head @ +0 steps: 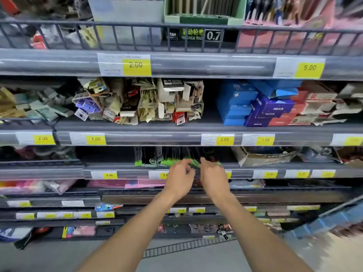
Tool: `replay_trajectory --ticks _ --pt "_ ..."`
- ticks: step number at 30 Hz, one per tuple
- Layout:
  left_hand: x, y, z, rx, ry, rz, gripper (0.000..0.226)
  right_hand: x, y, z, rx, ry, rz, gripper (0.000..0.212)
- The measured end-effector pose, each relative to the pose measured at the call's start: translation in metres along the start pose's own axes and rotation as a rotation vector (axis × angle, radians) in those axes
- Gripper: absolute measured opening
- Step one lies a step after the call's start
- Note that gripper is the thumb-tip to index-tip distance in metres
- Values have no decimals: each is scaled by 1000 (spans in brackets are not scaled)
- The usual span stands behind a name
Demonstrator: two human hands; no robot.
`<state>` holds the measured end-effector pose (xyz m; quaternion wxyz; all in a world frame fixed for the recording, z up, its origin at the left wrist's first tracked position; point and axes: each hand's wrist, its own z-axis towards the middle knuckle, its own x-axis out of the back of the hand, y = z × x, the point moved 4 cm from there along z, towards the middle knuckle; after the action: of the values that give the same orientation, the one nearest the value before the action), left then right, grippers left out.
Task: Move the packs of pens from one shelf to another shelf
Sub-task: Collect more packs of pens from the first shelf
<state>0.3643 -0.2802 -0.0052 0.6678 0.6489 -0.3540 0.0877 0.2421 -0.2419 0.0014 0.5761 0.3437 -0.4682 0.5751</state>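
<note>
Packs of pens [157, 157], black with green bottoms, stand in a row on the third shelf from the top [117, 166]. My left hand [179, 178] reaches up to the front of that row, fingers curled at the green ends of the packs. My right hand [213, 176] is beside it, its fingers curled round the right-hand packs [209, 155] of the row. The lower parts of those packs are hidden behind both hands. Motion blur keeps the exact grip of the left hand unclear.
A shelf above [176, 126] holds brown card packets [137, 101] and blue and red boxes [261, 107]. A cardboard box [263, 156] sits right of the pens. Pink packs [145, 183] lie on the shelf below. Price rails with yellow labels front every shelf.
</note>
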Motion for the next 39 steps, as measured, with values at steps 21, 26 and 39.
replay_trajectory --ticks 21,26,39 --pt "22 -19 -16 363 178 -882 23 0 25 -31 232 92 133 34" --pt "26 -20 -23 370 117 -932 25 -18 14 7 39 -241 96 62" --pt "23 -8 -25 426 104 -943 24 31 2 8 1 217 167 8"
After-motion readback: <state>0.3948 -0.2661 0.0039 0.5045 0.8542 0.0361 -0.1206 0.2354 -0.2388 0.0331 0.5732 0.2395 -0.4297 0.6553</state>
